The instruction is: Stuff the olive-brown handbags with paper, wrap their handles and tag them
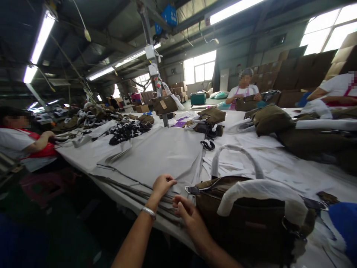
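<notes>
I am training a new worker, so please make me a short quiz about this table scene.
1. True or false: both hands rest on the stack of grey sheets.
2. What covers the handles of the brown bag?
3. Which wrist wears a bracelet: A left, B right?

Key:
1. True: left hand and right hand touch its edge.
2. White wrapping.
3. A, the bracelet.
</notes>
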